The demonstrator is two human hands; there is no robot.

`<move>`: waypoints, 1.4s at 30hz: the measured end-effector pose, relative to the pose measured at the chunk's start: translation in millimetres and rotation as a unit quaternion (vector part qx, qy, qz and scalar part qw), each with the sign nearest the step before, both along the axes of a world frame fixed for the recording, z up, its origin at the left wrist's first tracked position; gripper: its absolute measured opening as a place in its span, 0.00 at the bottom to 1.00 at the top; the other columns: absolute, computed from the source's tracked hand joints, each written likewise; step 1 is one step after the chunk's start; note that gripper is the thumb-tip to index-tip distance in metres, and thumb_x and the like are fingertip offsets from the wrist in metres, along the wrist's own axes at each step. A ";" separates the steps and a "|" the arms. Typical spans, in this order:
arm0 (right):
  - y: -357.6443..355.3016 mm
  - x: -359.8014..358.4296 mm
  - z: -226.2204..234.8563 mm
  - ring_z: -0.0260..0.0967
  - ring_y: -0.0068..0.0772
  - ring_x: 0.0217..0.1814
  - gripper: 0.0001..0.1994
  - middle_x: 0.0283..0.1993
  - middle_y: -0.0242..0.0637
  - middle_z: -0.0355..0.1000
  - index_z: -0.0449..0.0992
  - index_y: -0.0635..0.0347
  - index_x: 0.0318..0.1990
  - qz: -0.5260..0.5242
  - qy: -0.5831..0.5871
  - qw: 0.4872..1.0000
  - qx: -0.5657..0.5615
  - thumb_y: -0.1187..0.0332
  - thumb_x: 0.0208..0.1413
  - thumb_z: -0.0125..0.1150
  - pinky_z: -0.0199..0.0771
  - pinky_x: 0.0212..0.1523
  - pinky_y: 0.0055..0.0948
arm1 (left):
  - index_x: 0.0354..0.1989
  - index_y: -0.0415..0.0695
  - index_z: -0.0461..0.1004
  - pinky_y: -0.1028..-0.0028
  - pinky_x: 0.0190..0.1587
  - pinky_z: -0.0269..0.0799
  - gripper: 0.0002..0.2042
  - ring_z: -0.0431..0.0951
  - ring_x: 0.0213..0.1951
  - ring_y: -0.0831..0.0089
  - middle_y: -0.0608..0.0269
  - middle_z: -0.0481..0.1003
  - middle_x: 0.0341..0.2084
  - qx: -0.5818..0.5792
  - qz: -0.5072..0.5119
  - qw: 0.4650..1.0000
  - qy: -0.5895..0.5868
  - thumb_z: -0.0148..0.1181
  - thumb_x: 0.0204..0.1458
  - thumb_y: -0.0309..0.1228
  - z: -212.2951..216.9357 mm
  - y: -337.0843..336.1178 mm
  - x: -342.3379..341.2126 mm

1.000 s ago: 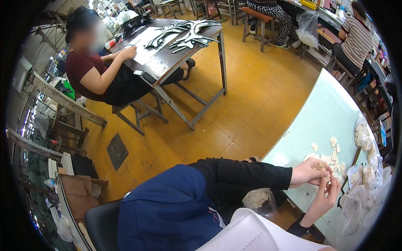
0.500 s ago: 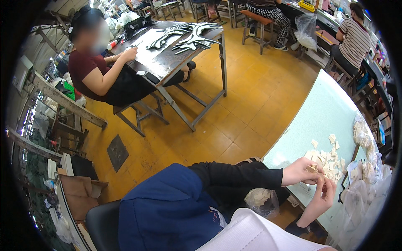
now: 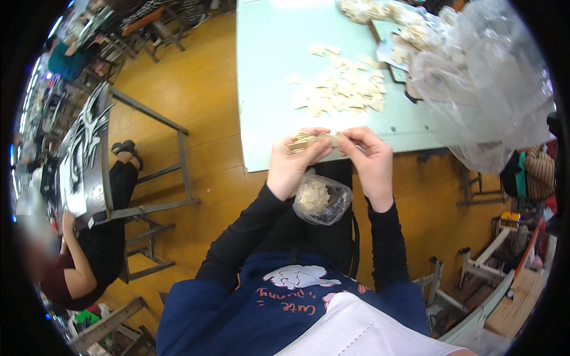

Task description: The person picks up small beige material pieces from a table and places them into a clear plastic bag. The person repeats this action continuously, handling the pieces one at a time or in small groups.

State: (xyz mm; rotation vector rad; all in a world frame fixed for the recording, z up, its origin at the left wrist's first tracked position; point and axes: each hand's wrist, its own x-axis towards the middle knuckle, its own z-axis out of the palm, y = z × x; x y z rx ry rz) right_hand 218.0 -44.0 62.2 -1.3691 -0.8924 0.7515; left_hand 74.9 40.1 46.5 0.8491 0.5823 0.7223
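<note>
Just over the near edge of the pale green table point(image 3: 267, 77), my left hand point(image 3: 290, 165) is closed around a small stack of flat cream pieces point(image 3: 301, 142). The fingertips of my right hand point(image 3: 373, 159) pinch a single cream piece point(image 3: 332, 139), which meets the left thumb and fingers. Beyond both hands lies a loose pile of similar cream pieces point(image 3: 344, 89), spread on the tabletop. Below my hands, at my lap, a clear plastic bag point(image 3: 323, 204) holds more cream pieces. Their exact material cannot be made out.
Large clear plastic bags point(image 3: 487, 77) crowd the table's right side, beside a dark-framed item point(image 3: 392, 65). To the left, a co-worker point(image 3: 65, 267) sits at a dark table point(image 3: 98, 184) bearing black strap-like parts point(image 3: 86, 136). Stools and a cardboard box point(image 3: 515, 305) stand around.
The view has swung right and down, so the table and my hands now sit near the middle. Both hands remain together at the cream pieces.
</note>
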 end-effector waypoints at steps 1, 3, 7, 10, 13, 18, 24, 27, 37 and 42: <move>-3.3 -3.5 -0.8 0.73 0.19 0.38 0.06 0.38 0.33 0.73 0.78 0.72 0.40 -0.006 0.010 1.000 0.010 0.79 0.57 0.63 0.74 0.38 0.19 | 0.49 0.30 0.74 0.76 0.48 0.80 0.13 0.80 0.44 0.71 0.56 0.78 0.42 -0.003 -0.007 1.000 0.004 0.62 0.56 0.20 2.1 -3.2 0.2; -13.0 -4.8 -1.1 0.73 0.20 0.38 0.07 0.38 0.32 0.74 0.78 0.72 0.41 -0.011 0.016 1.000 0.007 0.79 0.56 0.64 0.75 0.38 0.19 | 0.50 0.30 0.73 0.77 0.49 0.79 0.14 0.80 0.45 0.72 0.55 0.77 0.43 -0.014 -0.019 1.000 0.009 0.62 0.56 0.20 4.9 -10.9 -1.2; -33.5 -1.0 -8.7 0.73 0.19 0.36 0.08 0.36 0.35 0.77 0.79 0.72 0.43 0.007 0.100 0.995 0.000 0.79 0.56 0.64 0.75 0.37 0.19 | 0.55 0.29 0.70 0.77 0.52 0.77 0.17 0.79 0.46 0.71 0.53 0.77 0.45 -0.051 -0.045 0.998 0.014 0.60 0.57 0.21 6.2 -26.6 -10.3; -51.7 -2.4 -18.9 0.73 0.19 0.35 0.08 0.36 0.36 0.77 0.79 0.71 0.43 -0.009 0.153 0.988 0.006 0.79 0.57 0.64 0.74 0.36 0.19 | 0.60 0.28 0.65 0.76 0.55 0.76 0.20 0.79 0.50 0.66 0.46 0.76 0.49 -0.067 -0.070 0.995 0.019 0.56 0.59 0.21 8.3 -31.9 -27.2; -70.6 -11.8 -28.4 0.72 0.19 0.36 0.09 0.38 0.33 0.76 0.79 0.70 0.46 0.017 0.077 0.995 -0.058 0.79 0.57 0.63 0.74 0.36 0.19 | 0.63 0.27 0.61 0.76 0.55 0.76 0.22 0.78 0.53 0.62 0.40 0.75 0.51 -0.066 -0.105 0.992 0.038 0.53 0.60 0.20 9.6 -34.1 -49.7; -82.8 -35.2 -38.8 0.70 0.20 0.32 0.13 0.39 0.33 0.74 0.81 0.62 0.46 0.019 -0.099 0.982 -0.157 0.75 0.52 0.67 0.70 0.33 0.20 | 0.65 0.27 0.59 0.76 0.55 0.76 0.24 0.79 0.52 0.66 0.44 0.76 0.50 -0.099 -0.156 0.979 0.083 0.54 0.60 0.22 -4.6 -46.3 -71.6; -78.3 -50.1 -32.7 0.71 0.27 0.32 0.09 0.38 0.35 0.74 0.81 0.61 0.41 0.054 -0.200 0.973 -0.100 0.72 0.52 0.68 0.71 0.34 0.24 | 0.64 0.30 0.62 0.75 0.55 0.77 0.23 0.78 0.50 0.69 0.50 0.75 0.51 -0.144 -0.183 0.968 0.097 0.55 0.60 0.22 -27.7 -66.2 -67.9; -77.7 -51.6 -29.6 0.73 0.34 0.34 0.06 0.37 0.38 0.73 0.80 0.61 0.39 -0.010 -0.148 0.985 -0.083 0.72 0.53 0.66 0.73 0.36 0.26 | 0.61 0.30 0.65 0.73 0.55 0.77 0.20 0.78 0.50 0.69 0.51 0.75 0.51 -0.136 -0.203 0.965 0.097 0.55 0.60 0.21 -34.4 -66.0 -66.8; -75.9 -61.2 -42.5 0.74 0.36 0.30 0.06 0.32 0.38 0.74 0.80 0.63 0.36 0.094 -0.309 0.945 0.048 0.79 0.49 0.67 0.74 0.30 0.28 | 0.43 0.30 0.76 0.78 0.45 0.75 0.10 0.78 0.40 0.79 0.59 0.80 0.36 0.070 -0.316 0.913 0.247 0.56 0.58 0.24 -48.8 -62.1 -65.1; -82.9 -48.4 -45.9 0.72 0.35 0.29 0.08 0.32 0.38 0.74 0.81 0.64 0.37 -0.007 -0.218 0.975 -0.033 0.82 0.48 0.65 0.72 0.29 0.28 | 0.54 0.29 0.72 0.77 0.52 0.76 0.15 0.80 0.47 0.72 0.53 0.79 0.45 -0.105 -0.271 0.946 0.144 0.55 0.62 0.26 -47.2 -57.8 -71.6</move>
